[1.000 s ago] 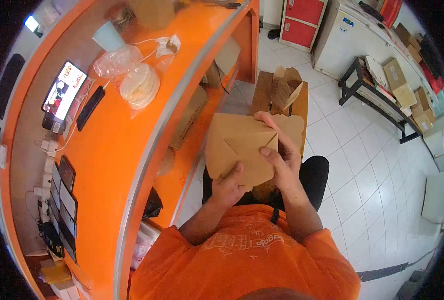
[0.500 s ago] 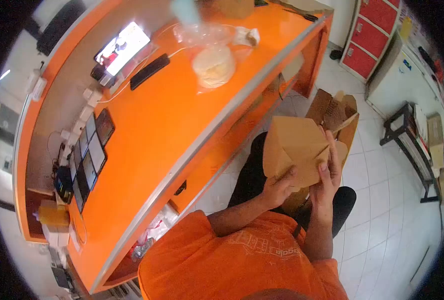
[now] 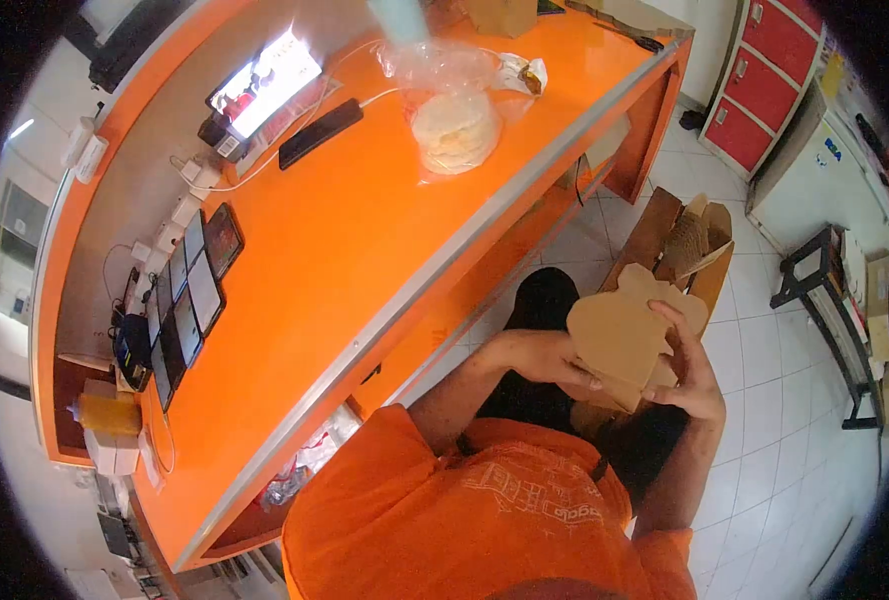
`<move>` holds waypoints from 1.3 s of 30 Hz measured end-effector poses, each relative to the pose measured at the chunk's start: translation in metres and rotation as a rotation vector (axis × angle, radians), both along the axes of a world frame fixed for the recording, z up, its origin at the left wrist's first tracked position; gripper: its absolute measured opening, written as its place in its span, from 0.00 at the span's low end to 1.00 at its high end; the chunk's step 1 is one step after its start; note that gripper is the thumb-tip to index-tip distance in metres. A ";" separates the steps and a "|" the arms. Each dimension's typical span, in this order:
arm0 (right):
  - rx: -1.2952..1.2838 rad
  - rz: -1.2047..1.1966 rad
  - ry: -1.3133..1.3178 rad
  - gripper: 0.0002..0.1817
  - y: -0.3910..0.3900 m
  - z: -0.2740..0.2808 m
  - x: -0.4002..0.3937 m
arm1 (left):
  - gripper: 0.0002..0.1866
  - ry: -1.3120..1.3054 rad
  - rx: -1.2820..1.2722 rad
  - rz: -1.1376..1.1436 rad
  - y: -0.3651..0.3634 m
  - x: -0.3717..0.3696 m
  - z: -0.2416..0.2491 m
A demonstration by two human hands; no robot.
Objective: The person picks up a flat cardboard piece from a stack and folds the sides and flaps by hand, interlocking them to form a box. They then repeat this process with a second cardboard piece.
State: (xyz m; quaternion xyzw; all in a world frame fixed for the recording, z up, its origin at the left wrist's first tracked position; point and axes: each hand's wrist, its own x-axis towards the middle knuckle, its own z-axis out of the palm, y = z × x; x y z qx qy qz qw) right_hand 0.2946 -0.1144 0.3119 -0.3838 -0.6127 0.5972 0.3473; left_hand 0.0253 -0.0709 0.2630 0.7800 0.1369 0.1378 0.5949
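Note:
A brown cardboard box is between my two hands, above my lap, with its rounded flaps spread out. My left hand grips its lower left side, the thumb near the bottom corner. On the other side, my right hand holds the box with fingers along the flaps and thumb at the lower edge. Behind it, on the floor side, lies a long open carton with more folded cardboard in it.
An orange counter with a metal edge runs along my left. On it are several phones, a lit screen, a black power bank-like slab and a plastic bag of round flat pieces. A black rack stands right.
The box, closed-looking before, now has its flaps opened out. Both hands have shifted slightly right and lower, with the right hand's fingers more spread along the flaps.

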 end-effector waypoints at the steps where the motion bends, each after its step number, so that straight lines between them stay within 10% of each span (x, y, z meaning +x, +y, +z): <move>1: 0.054 0.003 -0.028 0.63 0.000 -0.002 -0.004 | 0.24 0.011 -0.002 0.006 0.003 0.001 -0.002; 5: 0.238 -0.120 -0.123 0.57 0.000 -0.041 -0.002 | 0.28 -0.222 0.273 0.339 0.011 0.018 -0.001; 6: 0.288 -0.180 -0.145 0.55 0.003 -0.049 0.003 | 0.32 0.163 0.079 0.334 0.020 0.013 0.012; 12: 0.097 -0.640 0.343 0.51 0.003 -0.045 -0.015 | 0.50 -0.101 0.037 1.037 0.013 0.033 0.006; 17: 0.027 -0.598 0.445 0.56 0.000 -0.089 -0.007 | 0.61 -0.374 -0.729 0.613 0.015 0.058 -0.050; 25: 0.072 -0.372 0.077 0.63 0.019 -0.054 0.062 | 0.59 -0.197 -0.084 0.408 0.064 0.084 -0.022; 30: 0.129 -0.883 0.492 0.49 0.097 -0.032 0.119 | 0.61 -0.202 0.042 0.549 0.130 0.128 -0.044; 39: 0.106 -0.914 -0.017 0.39 0.235 -0.074 0.168 | 0.65 0.014 0.274 0.798 0.217 0.266 -0.121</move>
